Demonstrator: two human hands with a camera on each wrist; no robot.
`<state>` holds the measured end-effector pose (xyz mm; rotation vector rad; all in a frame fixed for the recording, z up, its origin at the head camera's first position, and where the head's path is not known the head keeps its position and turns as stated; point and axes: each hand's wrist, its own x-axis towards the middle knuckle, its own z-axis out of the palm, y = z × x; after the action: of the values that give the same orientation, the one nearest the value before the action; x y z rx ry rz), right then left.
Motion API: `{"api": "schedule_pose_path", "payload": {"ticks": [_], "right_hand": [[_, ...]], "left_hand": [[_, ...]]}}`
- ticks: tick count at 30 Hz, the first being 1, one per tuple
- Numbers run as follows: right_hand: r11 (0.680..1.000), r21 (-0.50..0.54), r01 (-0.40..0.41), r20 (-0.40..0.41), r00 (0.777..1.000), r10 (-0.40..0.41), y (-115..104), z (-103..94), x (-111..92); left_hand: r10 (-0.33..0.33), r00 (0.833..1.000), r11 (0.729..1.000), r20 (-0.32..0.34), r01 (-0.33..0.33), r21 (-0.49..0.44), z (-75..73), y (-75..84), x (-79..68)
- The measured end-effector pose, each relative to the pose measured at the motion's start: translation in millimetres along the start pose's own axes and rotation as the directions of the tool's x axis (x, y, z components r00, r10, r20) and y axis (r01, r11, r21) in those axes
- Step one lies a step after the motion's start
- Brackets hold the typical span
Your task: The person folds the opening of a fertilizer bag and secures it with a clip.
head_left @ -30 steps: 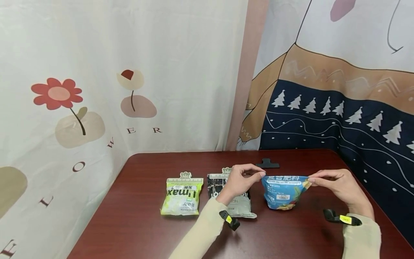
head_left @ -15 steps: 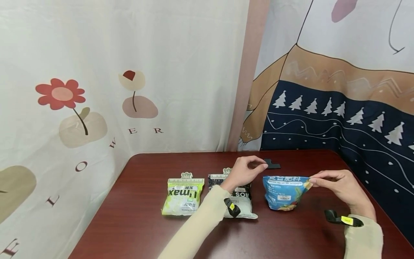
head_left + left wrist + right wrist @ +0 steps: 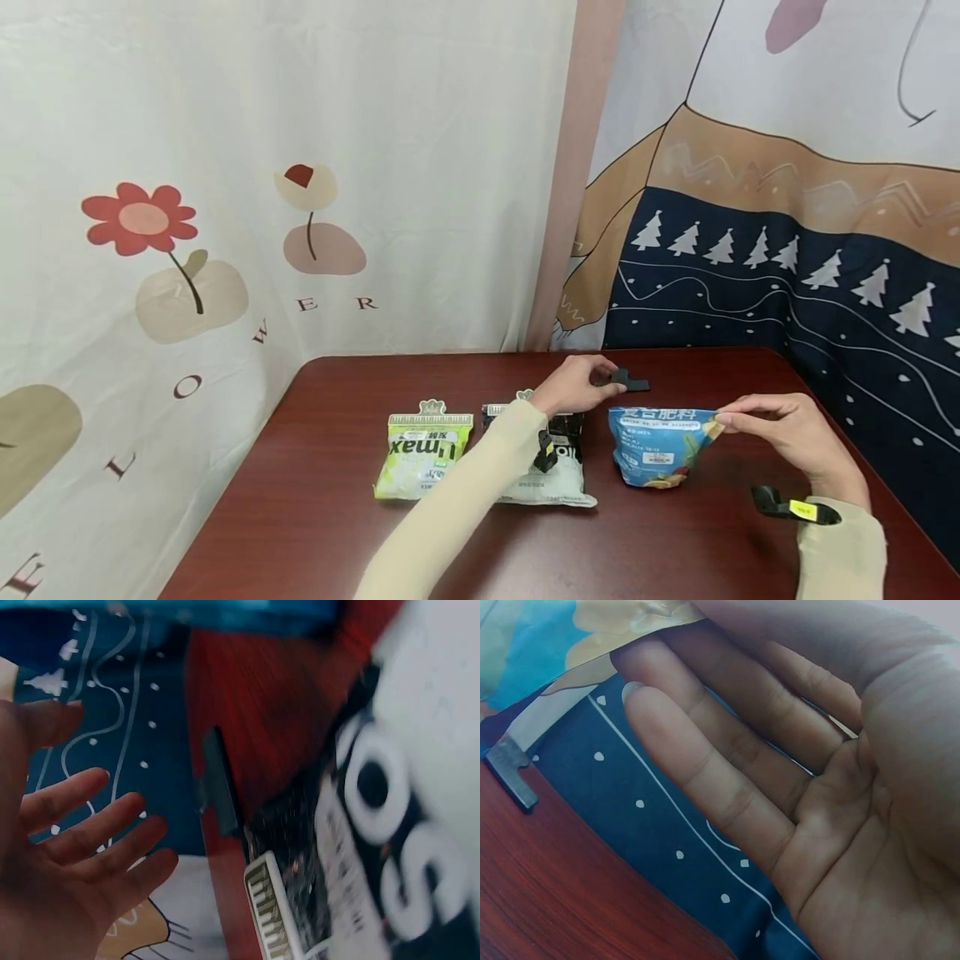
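Observation:
My left hand [image 3: 577, 385] reaches the black bag clip [image 3: 633, 382] lying near the table's back edge, thumb and fingers parted at its handle in the head view. In the left wrist view, the fingers [image 3: 135, 832] are loosely spread with nothing held, and the clip [image 3: 218, 780] lies beside them. My right hand [image 3: 795, 433] pinches the top right corner of a blue fertilizer bag [image 3: 657, 450], which stands upright with its top flattened. In the right wrist view, the bag's corner [image 3: 630, 626] runs up to the thumb, and the other fingers extend below it.
A green-and-white bag [image 3: 422, 458] with a pale clip [image 3: 431, 413] lies on the left of the dark red table [image 3: 300, 500]. Beside it, a black-and-grey bag [image 3: 558, 487], also clipped, is partly hidden under my left forearm. Printed curtains [image 3: 420, 167] hang behind.
My left hand has let go of the blue bag's top left corner and moved back to the black clip. My right hand keeps its pinch, and the bag stays in place.

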<state>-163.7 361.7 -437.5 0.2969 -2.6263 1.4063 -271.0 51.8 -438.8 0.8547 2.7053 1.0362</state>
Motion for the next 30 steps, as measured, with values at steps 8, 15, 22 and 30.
{"api": "schedule_pose_path", "payload": {"ticks": [8, 15, 22, 30], "right_hand": [[1.000, 0.015, 0.010, 0.003, 1.000, -0.010, 0, 0.1, 0], [1.000, 0.022, 0.013, 0.008, 1.000, -0.013, -1, 0.0, 1], [1.000, 0.013, -0.003, 0.014, 1.000, 0.003, -2, -1.9, 1], [1.000, 0.017, 0.014, 0.015, 1.000, -0.015, -1, -0.7, 1]], "left_hand": [[0.012, 0.993, 0.963, 0.115, -0.042, 0.266, 9.5, -4.7, 25.5], [-0.080, 0.988, 0.947, 0.130, 0.035, 0.319, 14.2, -14.5, 46.1], [-0.126, 0.984, 0.937, 0.129, 0.075, 0.342, 15.8, -16.5, 59.0], [-0.129, 0.978, 0.903, 0.161, 0.049, 0.427, 25.4, -16.6, 68.2]]}}
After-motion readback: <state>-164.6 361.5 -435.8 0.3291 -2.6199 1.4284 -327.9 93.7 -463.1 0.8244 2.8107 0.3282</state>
